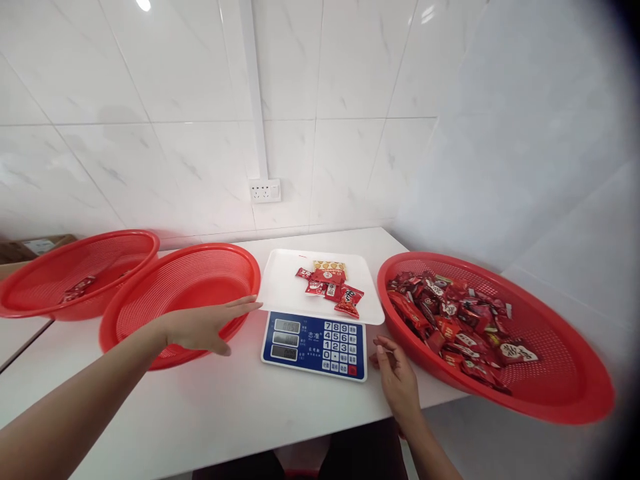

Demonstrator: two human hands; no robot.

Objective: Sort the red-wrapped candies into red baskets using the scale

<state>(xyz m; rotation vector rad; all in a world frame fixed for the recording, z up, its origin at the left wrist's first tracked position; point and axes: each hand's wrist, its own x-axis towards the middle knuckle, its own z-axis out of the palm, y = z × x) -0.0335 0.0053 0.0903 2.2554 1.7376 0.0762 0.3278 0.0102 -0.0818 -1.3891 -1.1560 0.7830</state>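
My left hand (200,327) is stretched flat over the right side of an empty red plastic basket (175,300), with nothing in it. Its fingertips come close to the left edge of the white weighing tray (280,280). Several red snack packets (349,301) and a yellow-patterned packet (323,267) lie in a loose pile on that tray. Below it, the digital scale's blue keypad panel (314,345) faces me, its displays lit. Beside the panel's right edge is my right hand (400,380), fingers loosely bent and apart, with nothing visible in them.
On the right, a large red basket (565,373) holds many red snack packets (460,320) and overhangs the table edge. Another red basket (35,287) at far left has a few packets. A cardboard box (15,251) and tiled wall (200,167) stand behind.
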